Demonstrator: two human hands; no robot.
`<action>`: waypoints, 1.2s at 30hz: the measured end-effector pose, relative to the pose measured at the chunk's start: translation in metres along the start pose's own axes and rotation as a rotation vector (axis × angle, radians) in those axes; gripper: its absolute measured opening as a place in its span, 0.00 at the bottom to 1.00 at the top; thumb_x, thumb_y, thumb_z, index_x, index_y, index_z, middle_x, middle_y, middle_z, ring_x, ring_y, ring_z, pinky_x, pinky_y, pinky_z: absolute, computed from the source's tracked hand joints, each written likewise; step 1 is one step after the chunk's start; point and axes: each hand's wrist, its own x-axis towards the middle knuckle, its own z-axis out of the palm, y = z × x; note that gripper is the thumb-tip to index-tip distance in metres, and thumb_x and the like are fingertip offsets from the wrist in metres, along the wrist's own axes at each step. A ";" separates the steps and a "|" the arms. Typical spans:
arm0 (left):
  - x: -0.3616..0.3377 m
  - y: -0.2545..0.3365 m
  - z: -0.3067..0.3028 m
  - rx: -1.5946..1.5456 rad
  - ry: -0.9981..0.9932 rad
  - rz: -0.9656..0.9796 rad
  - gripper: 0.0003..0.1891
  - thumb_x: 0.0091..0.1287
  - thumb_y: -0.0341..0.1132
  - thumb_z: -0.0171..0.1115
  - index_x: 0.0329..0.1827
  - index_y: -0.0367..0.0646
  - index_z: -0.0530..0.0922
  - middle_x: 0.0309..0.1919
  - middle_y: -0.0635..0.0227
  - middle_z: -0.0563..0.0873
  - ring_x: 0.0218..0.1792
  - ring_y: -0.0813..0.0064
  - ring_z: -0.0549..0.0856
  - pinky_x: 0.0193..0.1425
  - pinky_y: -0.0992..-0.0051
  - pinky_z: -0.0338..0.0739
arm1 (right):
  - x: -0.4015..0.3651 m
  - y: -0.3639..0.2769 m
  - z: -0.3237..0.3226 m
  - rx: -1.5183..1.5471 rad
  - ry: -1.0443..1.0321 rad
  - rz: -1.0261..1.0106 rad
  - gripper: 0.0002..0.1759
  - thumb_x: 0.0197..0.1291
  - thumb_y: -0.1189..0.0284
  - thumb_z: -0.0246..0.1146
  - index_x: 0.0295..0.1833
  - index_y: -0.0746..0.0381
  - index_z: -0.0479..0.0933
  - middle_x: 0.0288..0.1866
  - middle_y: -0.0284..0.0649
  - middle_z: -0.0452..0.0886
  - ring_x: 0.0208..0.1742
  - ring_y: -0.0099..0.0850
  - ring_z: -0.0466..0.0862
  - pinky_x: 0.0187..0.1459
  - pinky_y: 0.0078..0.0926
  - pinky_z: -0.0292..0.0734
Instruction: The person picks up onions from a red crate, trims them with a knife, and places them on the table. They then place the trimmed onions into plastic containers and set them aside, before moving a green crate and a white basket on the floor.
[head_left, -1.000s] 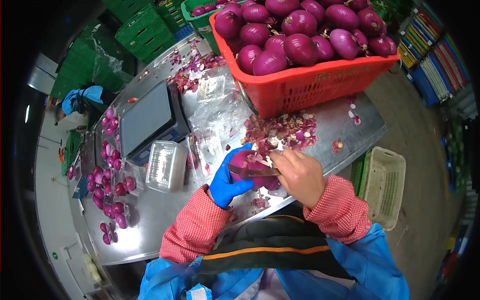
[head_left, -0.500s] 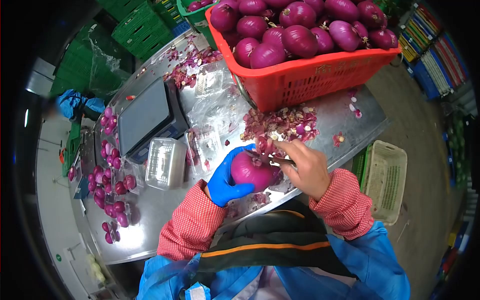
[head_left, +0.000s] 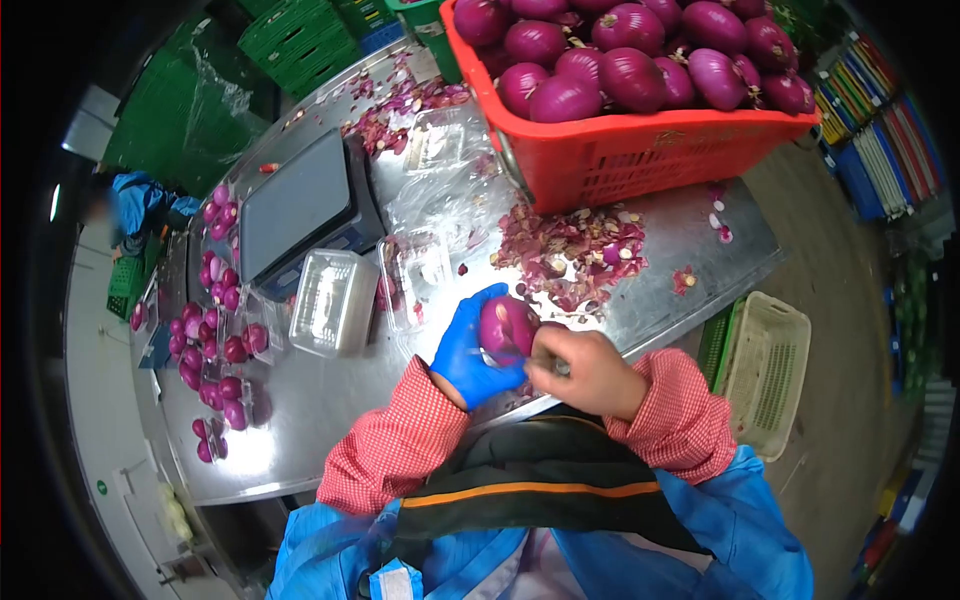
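My left hand (head_left: 470, 355), in a blue glove, is wrapped round a red onion (head_left: 507, 328) just above the near edge of the steel table. Against the onion's right side, my bare right hand (head_left: 590, 372) is closed on a small knife (head_left: 561, 367), mostly hidden by the fingers and blurred. Beyond both hands, a heap of onion skins and trimmings (head_left: 575, 255) lies on the metal. A red basket (head_left: 640, 165) piled with red onions (head_left: 632, 78) stands behind that heap.
Left of my hands are a stack of clear plastic trays (head_left: 335, 302) and a scale (head_left: 297, 213). Packed onions (head_left: 212, 345) line the table's (head_left: 290, 430) left side. A pale crate (head_left: 770, 375) sits at right; green crates (head_left: 300, 45) and a person in blue (head_left: 143, 203) are behind.
The onion has been turned in my left hand, and the skin pinched at its top is no longer there. My right hand has come down and closer to the onion's side.
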 end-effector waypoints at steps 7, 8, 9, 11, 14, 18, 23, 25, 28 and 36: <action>-0.026 -0.018 -0.075 0.643 0.042 -0.244 0.52 0.42 0.47 0.79 0.70 0.33 0.64 0.57 0.45 0.74 0.55 0.53 0.80 0.62 0.65 0.77 | -0.006 0.051 -0.015 0.011 0.290 0.231 0.13 0.61 0.70 0.64 0.48 0.66 0.76 0.29 0.49 0.81 0.29 0.44 0.83 0.34 0.34 0.76; -0.031 -0.027 -0.080 0.716 0.028 -0.291 0.53 0.41 0.47 0.78 0.70 0.33 0.64 0.57 0.45 0.73 0.55 0.53 0.80 0.62 0.64 0.77 | -0.008 0.055 -0.014 -0.074 0.294 0.203 0.13 0.61 0.70 0.64 0.48 0.66 0.76 0.29 0.50 0.81 0.29 0.44 0.83 0.33 0.35 0.76; -0.032 -0.036 -0.083 0.790 0.013 -0.335 0.53 0.40 0.48 0.78 0.70 0.32 0.64 0.57 0.44 0.73 0.55 0.52 0.80 0.62 0.64 0.77 | -0.011 0.055 -0.013 -0.068 0.281 0.228 0.13 0.61 0.70 0.64 0.48 0.66 0.76 0.31 0.50 0.82 0.31 0.47 0.84 0.34 0.36 0.76; -0.030 -0.046 -0.086 0.724 0.106 -0.356 0.54 0.39 0.49 0.78 0.70 0.32 0.64 0.56 0.44 0.73 0.55 0.51 0.80 0.62 0.64 0.77 | -0.011 0.059 -0.009 -0.093 0.305 0.269 0.13 0.61 0.70 0.65 0.47 0.65 0.76 0.32 0.50 0.82 0.33 0.48 0.84 0.35 0.37 0.76; -0.026 -0.038 -0.094 0.840 0.131 -0.346 0.52 0.38 0.48 0.78 0.68 0.32 0.67 0.54 0.45 0.75 0.53 0.51 0.81 0.59 0.64 0.79 | -0.009 0.063 -0.004 -0.271 0.313 0.237 0.14 0.59 0.69 0.66 0.47 0.64 0.76 0.35 0.50 0.83 0.35 0.51 0.84 0.36 0.41 0.77; -0.029 -0.029 -0.073 0.855 -0.084 -0.433 0.49 0.37 0.48 0.79 0.65 0.35 0.70 0.52 0.45 0.75 0.50 0.47 0.81 0.58 0.61 0.79 | -0.007 0.063 -0.004 -0.400 0.285 0.178 0.16 0.59 0.66 0.67 0.48 0.62 0.76 0.36 0.50 0.84 0.36 0.52 0.84 0.36 0.45 0.77; -0.028 -0.057 -0.031 1.024 -0.316 -0.670 0.49 0.38 0.56 0.78 0.64 0.39 0.71 0.57 0.44 0.75 0.54 0.47 0.82 0.58 0.59 0.80 | -0.005 0.061 -0.009 -0.510 0.274 0.328 0.23 0.60 0.56 0.66 0.53 0.60 0.74 0.28 0.50 0.83 0.32 0.52 0.85 0.33 0.46 0.77; -0.018 -0.059 -0.034 0.993 -0.314 -0.653 0.49 0.40 0.59 0.77 0.63 0.38 0.72 0.52 0.45 0.80 0.52 0.49 0.84 0.57 0.59 0.81 | -0.004 0.054 -0.016 -0.559 0.226 0.384 0.22 0.62 0.55 0.64 0.53 0.60 0.74 0.27 0.49 0.83 0.31 0.51 0.84 0.32 0.47 0.77; 0.001 -0.036 -0.055 0.937 -0.261 -0.482 0.43 0.46 0.59 0.77 0.60 0.37 0.77 0.46 0.48 0.85 0.46 0.54 0.86 0.53 0.62 0.82 | -0.012 0.077 -0.021 -0.587 0.270 0.278 0.18 0.60 0.61 0.67 0.52 0.57 0.76 0.27 0.46 0.84 0.30 0.50 0.84 0.32 0.46 0.76; 0.192 0.117 -0.093 0.588 0.346 0.683 0.37 0.58 0.30 0.74 0.71 0.42 0.67 0.57 0.56 0.80 0.58 0.64 0.81 0.63 0.68 0.75 | -0.019 0.061 -0.032 -0.512 0.355 0.309 0.18 0.59 0.65 0.66 0.54 0.56 0.77 0.45 0.44 0.81 0.42 0.47 0.84 0.41 0.41 0.80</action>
